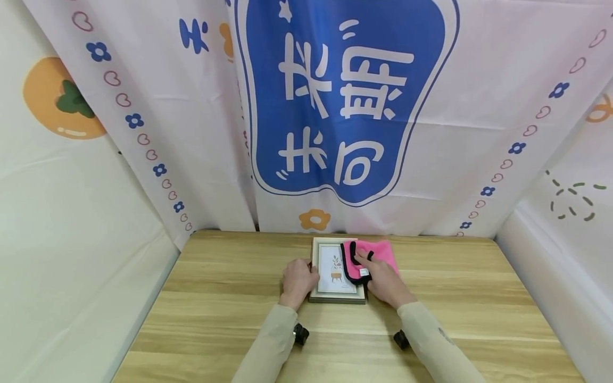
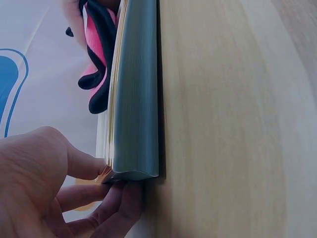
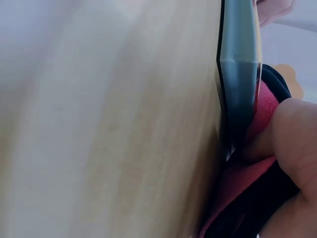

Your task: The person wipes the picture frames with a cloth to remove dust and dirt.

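A cream picture frame (image 1: 323, 293) lies flat near the back of the table, showing a print of a potted plant. At its left edge my left hand (image 1: 299, 279) holds it, thumb at the upper rim and fingers against the grey-green side (image 2: 136, 99). A pink cloth (image 1: 383, 251) with black edging covers the frame's right part and hangs over its right edge. My right hand (image 1: 385, 283) grips this cloth bunched between thumb and fingers, right at the frame's right side. In the right wrist view, folds of the cloth (image 3: 235, 181) lie around the fingers.
The wood-grain table (image 1: 230, 319) reaches back to a white printed curtain (image 1: 210, 159) with a blue sign, just behind the frame. White fabric walls (image 1: 72, 239) stand along the left and right sides. Both forearms have dark wrist devices (image 1: 300, 334).
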Action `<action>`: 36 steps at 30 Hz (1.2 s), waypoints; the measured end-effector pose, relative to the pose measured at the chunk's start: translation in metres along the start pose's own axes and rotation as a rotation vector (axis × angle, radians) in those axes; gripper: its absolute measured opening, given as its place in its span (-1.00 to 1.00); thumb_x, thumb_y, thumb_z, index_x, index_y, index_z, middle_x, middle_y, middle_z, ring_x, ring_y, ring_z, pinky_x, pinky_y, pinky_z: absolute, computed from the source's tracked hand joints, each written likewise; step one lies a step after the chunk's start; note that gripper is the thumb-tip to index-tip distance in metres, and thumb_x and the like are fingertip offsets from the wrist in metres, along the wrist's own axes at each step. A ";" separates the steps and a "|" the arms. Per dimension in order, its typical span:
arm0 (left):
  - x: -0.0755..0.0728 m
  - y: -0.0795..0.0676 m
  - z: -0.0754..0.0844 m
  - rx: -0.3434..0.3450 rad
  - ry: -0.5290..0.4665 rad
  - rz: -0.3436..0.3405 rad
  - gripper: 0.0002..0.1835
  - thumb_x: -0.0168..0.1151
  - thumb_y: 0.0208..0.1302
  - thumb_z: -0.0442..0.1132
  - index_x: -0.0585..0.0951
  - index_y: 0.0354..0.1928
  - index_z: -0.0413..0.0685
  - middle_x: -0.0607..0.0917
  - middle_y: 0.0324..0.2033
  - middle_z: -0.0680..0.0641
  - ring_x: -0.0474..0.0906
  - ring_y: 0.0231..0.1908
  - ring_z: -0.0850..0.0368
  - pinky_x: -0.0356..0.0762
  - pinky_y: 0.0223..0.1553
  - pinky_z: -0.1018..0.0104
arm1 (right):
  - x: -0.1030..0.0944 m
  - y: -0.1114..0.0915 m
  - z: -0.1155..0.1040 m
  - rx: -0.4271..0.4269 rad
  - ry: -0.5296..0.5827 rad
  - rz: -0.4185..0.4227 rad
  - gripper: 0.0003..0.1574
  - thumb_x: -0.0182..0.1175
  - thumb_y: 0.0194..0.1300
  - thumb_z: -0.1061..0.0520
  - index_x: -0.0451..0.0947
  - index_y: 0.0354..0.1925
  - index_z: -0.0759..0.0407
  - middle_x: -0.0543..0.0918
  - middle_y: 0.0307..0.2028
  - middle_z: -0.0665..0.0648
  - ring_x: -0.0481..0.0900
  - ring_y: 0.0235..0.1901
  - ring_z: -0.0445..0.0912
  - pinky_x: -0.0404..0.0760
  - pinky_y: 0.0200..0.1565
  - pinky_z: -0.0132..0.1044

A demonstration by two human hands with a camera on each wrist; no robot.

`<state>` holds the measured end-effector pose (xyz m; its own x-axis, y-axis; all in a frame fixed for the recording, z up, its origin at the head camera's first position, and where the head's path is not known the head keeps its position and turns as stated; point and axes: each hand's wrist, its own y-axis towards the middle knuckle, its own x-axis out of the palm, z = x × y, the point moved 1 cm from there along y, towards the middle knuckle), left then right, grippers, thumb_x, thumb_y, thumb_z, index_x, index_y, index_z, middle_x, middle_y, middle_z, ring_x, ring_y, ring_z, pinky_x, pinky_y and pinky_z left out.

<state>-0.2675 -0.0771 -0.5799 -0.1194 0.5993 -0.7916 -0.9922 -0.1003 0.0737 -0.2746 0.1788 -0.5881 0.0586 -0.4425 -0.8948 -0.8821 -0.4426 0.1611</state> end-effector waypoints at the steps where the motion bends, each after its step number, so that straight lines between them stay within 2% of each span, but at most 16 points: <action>1: 0.000 0.000 0.000 0.004 0.001 0.003 -0.79 0.31 0.39 -0.23 0.76 -0.44 -0.01 0.75 -0.47 -0.06 0.63 -0.44 0.00 0.66 -0.30 -0.04 | 0.000 -0.002 -0.001 0.004 0.005 -0.007 0.09 0.15 0.06 0.58 0.36 0.57 0.16 0.30 0.60 0.23 0.48 0.40 0.33 0.56 0.36 0.10; 8: 0.001 0.001 -0.001 0.002 0.011 0.010 -0.80 0.31 0.36 -0.21 0.76 -0.44 -0.01 0.76 -0.44 -0.07 0.67 -0.39 -0.04 0.67 -0.28 -0.06 | -0.002 -0.016 -0.010 0.005 0.024 -0.025 0.10 0.17 0.09 0.58 0.31 0.59 0.18 0.27 0.61 0.24 0.40 0.47 0.32 0.44 0.43 0.12; 17: 0.002 0.002 -0.001 -0.003 0.017 0.001 -0.71 0.29 0.37 -0.21 0.65 -0.57 0.05 0.70 -0.53 -0.02 0.62 -0.46 -0.01 0.63 -0.35 -0.02 | -0.002 -0.031 -0.017 -0.002 0.028 -0.006 0.09 0.18 0.04 0.59 0.37 0.56 0.17 0.32 0.59 0.22 0.40 0.48 0.31 0.45 0.43 0.17; 29: -0.001 0.000 -0.001 -0.018 0.003 -0.024 -0.69 0.30 0.40 -0.20 0.63 -0.58 0.05 0.67 -0.54 -0.01 0.56 -0.49 0.02 0.58 -0.41 0.05 | -0.002 -0.052 -0.027 0.016 0.039 -0.021 0.11 0.21 0.05 0.60 0.38 0.56 0.11 0.33 0.59 0.17 0.40 0.49 0.28 0.41 0.44 0.14; 36: -0.001 0.000 -0.001 -0.015 -0.007 -0.011 -0.75 0.31 0.40 -0.20 0.70 -0.50 0.02 0.72 -0.48 -0.05 0.63 -0.43 -0.04 0.62 -0.39 -0.01 | -0.001 -0.061 -0.032 0.006 0.041 -0.007 0.11 0.20 0.00 0.60 0.40 0.55 0.15 0.34 0.59 0.19 0.37 0.52 0.24 0.37 0.46 0.11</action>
<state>-0.2672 -0.0780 -0.5797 -0.1092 0.6060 -0.7880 -0.9928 -0.1057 0.0563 -0.2054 0.1810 -0.5839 0.0837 -0.4710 -0.8782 -0.8843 -0.4414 0.1525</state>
